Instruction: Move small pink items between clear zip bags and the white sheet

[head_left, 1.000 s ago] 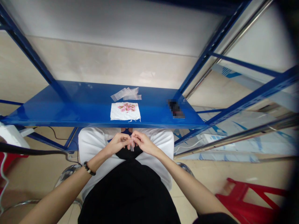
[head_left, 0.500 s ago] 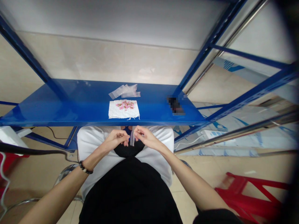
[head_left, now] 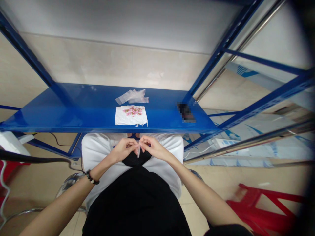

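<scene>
Above my lap, my left hand (head_left: 126, 148) and my right hand (head_left: 150, 146) meet with fingertips pinched on a small clear plastic bag (head_left: 138, 151). The bag hangs narrow and edge-on between them, and I cannot tell what is inside it. Beyond my hands, a white cloth or tissue (head_left: 120, 118) lies on the blue shelf (head_left: 81, 114), with many small pink and brownish pieces (head_left: 133, 111) heaped on it. Several more clear plastic bags (head_left: 133, 96) lie overlapping just behind the cloth.
A dark, pixelated object (head_left: 185, 112) lies at the shelf's right end. Blue uprights (head_left: 209, 49) frame the shelf. A red stool (head_left: 261, 206) stands on the floor at right; a white device (head_left: 11, 144) and a black cable (head_left: 44, 156) are at left.
My left hand has moved right to the bag, and its fingertips now pinch it together with my right hand. Before, only my right hand held it. The shelf items have stayed put.
</scene>
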The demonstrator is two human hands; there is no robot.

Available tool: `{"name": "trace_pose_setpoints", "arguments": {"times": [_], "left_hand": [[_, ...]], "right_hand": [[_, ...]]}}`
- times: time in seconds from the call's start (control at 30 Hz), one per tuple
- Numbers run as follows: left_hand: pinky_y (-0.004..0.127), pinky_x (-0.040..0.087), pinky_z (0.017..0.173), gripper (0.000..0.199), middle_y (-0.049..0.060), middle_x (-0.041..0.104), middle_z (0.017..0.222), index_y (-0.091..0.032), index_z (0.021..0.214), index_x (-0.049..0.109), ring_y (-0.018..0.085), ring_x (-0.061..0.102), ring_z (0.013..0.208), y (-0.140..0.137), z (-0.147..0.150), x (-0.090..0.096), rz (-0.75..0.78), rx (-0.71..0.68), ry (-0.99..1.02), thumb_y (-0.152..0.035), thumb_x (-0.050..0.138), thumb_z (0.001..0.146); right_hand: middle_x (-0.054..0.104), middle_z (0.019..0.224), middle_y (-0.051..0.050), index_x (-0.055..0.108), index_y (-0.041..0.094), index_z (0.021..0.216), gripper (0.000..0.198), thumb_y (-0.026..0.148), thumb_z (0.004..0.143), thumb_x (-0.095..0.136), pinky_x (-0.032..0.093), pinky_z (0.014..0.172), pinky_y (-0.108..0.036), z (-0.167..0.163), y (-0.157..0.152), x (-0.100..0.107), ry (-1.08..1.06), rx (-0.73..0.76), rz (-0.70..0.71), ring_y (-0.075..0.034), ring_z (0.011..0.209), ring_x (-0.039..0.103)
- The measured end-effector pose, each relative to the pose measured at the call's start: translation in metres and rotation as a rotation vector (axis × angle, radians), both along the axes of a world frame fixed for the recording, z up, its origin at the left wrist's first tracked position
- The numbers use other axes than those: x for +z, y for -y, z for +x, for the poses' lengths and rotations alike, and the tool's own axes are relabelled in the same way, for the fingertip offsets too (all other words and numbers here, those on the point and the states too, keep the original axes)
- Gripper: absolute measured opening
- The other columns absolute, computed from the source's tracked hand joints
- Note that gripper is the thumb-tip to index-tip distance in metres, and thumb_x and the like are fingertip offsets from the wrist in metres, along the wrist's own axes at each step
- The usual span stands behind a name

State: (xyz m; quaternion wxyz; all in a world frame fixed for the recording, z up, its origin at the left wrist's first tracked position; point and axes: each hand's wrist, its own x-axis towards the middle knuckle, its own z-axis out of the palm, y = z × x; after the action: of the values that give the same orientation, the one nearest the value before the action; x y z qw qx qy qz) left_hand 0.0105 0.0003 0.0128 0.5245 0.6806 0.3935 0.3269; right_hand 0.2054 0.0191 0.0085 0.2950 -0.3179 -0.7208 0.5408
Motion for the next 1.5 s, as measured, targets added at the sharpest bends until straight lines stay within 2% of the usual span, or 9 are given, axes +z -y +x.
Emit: {"name": "trace_pose_setpoints", "arguments": {"times": [0.13, 0.37, 0.6, 0.7, 0.97, 1.17, 1.3, 1.43, 1.5], "left_hand": [[0.023, 0.04, 0.058, 0.026, 0.002, 0.066, 0.062, -0.017, 0.064, 0.063, 0.013, 0.057, 0.057, 0.002, -0.001, -0.003, 0.104, 0.076, -0.181, -0.025, 0.055, 0.087], [0.027, 0.028, 0.058, 0.017, -0.003, 0.052, 0.054, -0.02, 0.062, 0.056, 0.012, 0.045, 0.052, 0.006, 0.006, -0.019, 0.401, 0.281, -0.485, -0.016, 0.055, 0.078], [0.03, 0.031, 0.066, 0.017, -0.001, 0.048, 0.055, -0.021, 0.064, 0.053, 0.015, 0.044, 0.055, 0.016, 0.008, -0.028, 0.622, 0.307, -0.609, -0.014, 0.053, 0.08], [0.03, 0.031, 0.065, 0.018, -0.001, 0.049, 0.055, -0.021, 0.063, 0.049, 0.015, 0.045, 0.055, 0.019, 0.01, -0.029, 0.674, 0.312, -0.694, -0.013, 0.053, 0.079], [0.029, 0.032, 0.062, 0.018, -0.003, 0.051, 0.054, -0.02, 0.064, 0.051, 0.014, 0.046, 0.052, 0.023, 0.012, -0.026, 0.712, 0.354, -0.682, -0.014, 0.052, 0.081], [0.029, 0.041, 0.069, 0.008, 0.001, 0.063, 0.077, -0.021, 0.089, 0.057, 0.017, 0.061, 0.073, 0.016, 0.01, -0.02, 0.446, 0.451, -0.439, -0.025, 0.05, 0.09], [0.028, 0.047, 0.068, 0.029, 0.006, 0.065, 0.096, -0.02, 0.107, 0.054, 0.019, 0.064, 0.087, 0.0, 0.002, -0.022, 0.142, 0.543, -0.132, -0.043, 0.052, 0.091], [0.023, 0.042, 0.05, 0.046, 0.01, 0.067, 0.09, -0.015, 0.098, 0.06, 0.019, 0.066, 0.074, -0.008, -0.002, -0.022, -0.301, 0.385, 0.141, -0.059, 0.052, 0.087], [0.022, 0.042, 0.049, 0.047, 0.011, 0.069, 0.088, -0.013, 0.094, 0.062, 0.017, 0.066, 0.067, -0.006, -0.001, -0.021, -0.416, 0.273, 0.252, -0.059, 0.054, 0.086]], "right_hand": [[0.055, 0.067, 0.002, 0.054, 0.019, 0.082, 0.019, 0.034, 0.093, 0.05, 0.038, 0.058, -0.023, -0.001, -0.002, -0.005, 0.103, -0.012, 0.086, -0.013, 0.061, 0.051], [0.056, 0.064, 0.002, 0.055, 0.021, 0.082, 0.005, 0.017, 0.085, 0.053, 0.031, 0.058, -0.025, -0.004, 0.008, -0.013, 0.413, -0.241, 0.323, -0.014, 0.058, 0.049], [0.065, 0.083, 0.001, 0.049, 0.024, 0.121, 0.043, 0.014, 0.079, 0.055, 0.039, 0.064, -0.026, -0.012, 0.01, -0.023, 0.342, -0.289, 0.233, -0.016, 0.067, 0.059], [0.065, 0.085, 0.001, 0.049, 0.024, 0.118, 0.047, 0.006, 0.075, 0.049, 0.038, 0.063, -0.026, -0.015, 0.011, -0.022, 0.427, -0.373, 0.301, -0.016, 0.069, 0.059], [0.068, 0.083, 0.0, 0.056, 0.025, 0.114, 0.032, 0.014, 0.086, 0.048, 0.043, 0.061, -0.024, -0.013, 0.006, -0.025, 0.322, -0.291, 0.246, -0.015, 0.063, 0.063], [0.067, 0.072, 0.001, 0.059, 0.021, 0.102, 0.021, 0.017, 0.085, 0.048, 0.048, 0.051, -0.022, -0.005, -0.013, -0.029, 0.052, -0.36, -0.014, -0.015, 0.056, 0.067], [0.068, 0.07, -0.001, 0.058, 0.018, 0.106, 0.026, 0.03, 0.084, 0.06, 0.051, 0.047, -0.023, -0.004, -0.009, -0.019, -0.177, -0.284, -0.32, -0.018, 0.055, 0.069], [0.072, 0.082, -0.005, 0.058, 0.018, 0.111, 0.035, 0.032, 0.081, 0.068, 0.053, 0.049, -0.023, -0.003, -0.001, -0.01, -0.288, -0.211, -0.467, -0.017, 0.059, 0.07], [0.073, 0.083, -0.006, 0.056, 0.018, 0.113, 0.037, 0.031, 0.081, 0.069, 0.053, 0.05, -0.022, -0.002, 0.0, -0.009, -0.336, -0.221, -0.495, -0.016, 0.058, 0.069]]}}
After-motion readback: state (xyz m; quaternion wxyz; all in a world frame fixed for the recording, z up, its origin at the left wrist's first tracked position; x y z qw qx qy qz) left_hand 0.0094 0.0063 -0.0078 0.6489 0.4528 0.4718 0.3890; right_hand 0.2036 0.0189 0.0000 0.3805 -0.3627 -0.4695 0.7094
